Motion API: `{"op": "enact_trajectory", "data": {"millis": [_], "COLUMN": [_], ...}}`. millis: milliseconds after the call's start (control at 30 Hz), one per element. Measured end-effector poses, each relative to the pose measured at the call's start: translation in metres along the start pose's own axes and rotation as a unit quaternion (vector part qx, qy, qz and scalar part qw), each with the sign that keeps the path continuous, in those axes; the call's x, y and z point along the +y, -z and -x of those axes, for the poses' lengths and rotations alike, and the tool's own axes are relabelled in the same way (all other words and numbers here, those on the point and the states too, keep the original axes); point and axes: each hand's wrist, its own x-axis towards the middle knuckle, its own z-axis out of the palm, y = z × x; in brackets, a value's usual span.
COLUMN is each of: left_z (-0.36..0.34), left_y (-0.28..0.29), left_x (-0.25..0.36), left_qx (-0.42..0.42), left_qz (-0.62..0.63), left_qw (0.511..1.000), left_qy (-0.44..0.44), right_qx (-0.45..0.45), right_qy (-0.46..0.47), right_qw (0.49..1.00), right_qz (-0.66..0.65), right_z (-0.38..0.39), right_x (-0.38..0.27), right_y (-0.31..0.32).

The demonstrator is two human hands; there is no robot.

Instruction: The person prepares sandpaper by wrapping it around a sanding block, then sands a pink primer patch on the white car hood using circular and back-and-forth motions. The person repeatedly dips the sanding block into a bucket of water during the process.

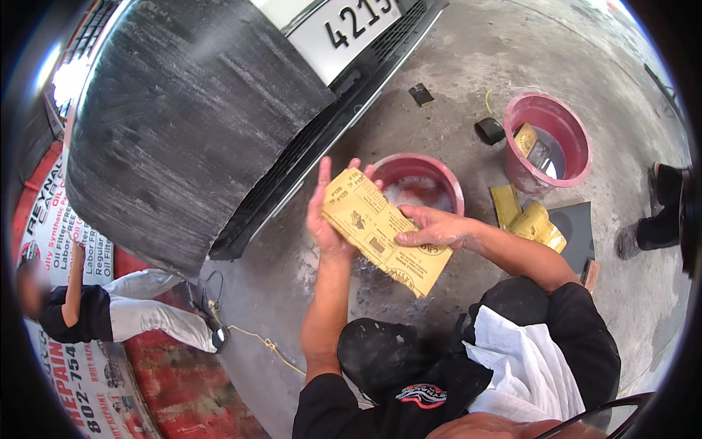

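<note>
A folded tan sheet of sandpaper (373,227), its printed backing facing up, is held tilted in front of me. My right hand (433,228) pinches its right side, thumb on top and the fingers partly hidden underneath. Against the sheet's left edge lies my left hand (325,212), palm turned to it, fingers stretched out with tips showing past its upper end. Just beyond the sheet stands a red bucket (457,186) with foamy water, partly covered by my hands and the sheet.
Ahead to the left is a car bumper (190,110) with a dull, scuffed dark surface. A second red bucket (578,175) holds water and sandpaper pieces. More yellow sandpaper (537,225) lies by my right arm. A white cloth (523,362) covers my lap. Another person (80,314) is at left.
</note>
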Motion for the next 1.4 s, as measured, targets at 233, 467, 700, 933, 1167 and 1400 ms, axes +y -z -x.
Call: {"op": "enact_trajectory", "data": {"millis": [233,467,700,933,1167,1400], "left_z": [-0.004,-0.007,-0.002,-0.005,-0.002,-0.001], "left_y": [0.014,0.025,0.034,0.026,0.024,0.028], "left_x": [0.004,-0.005,-0.009,-0.042,-0.043,-0.021], "left_qx": [0.009,-0.040,0.112,0.092,0.126,0.061], "left_qz": [-0.009,-0.009,0.019,-0.272,-0.181,-0.031], "left_qw": [1.000,0.999,0.991,0.956,0.975,0.996], "left_qy": [0.014,0.005,0.077,0.055,-0.030,0.055], "right_qx": [0.057,0.075,0.153,0.222,0.225,0.200], "right_qy": [-0.037,-0.003,0.125,0.111,0.255,0.161], "right_qw": [0.989,0.991,0.973,0.923,0.865,0.891], "right_qz": [0.131,0.112,0.119,0.293,0.368,0.374], "right_z": [-0.008,-0.009,-0.011,-0.012,-0.017,-0.016], "right_x": [-0.001,0.010,-0.002,0.015,0.025,0.016], "right_y": [0.009,0.007,0.009,0.010,0.011,0.009]}}
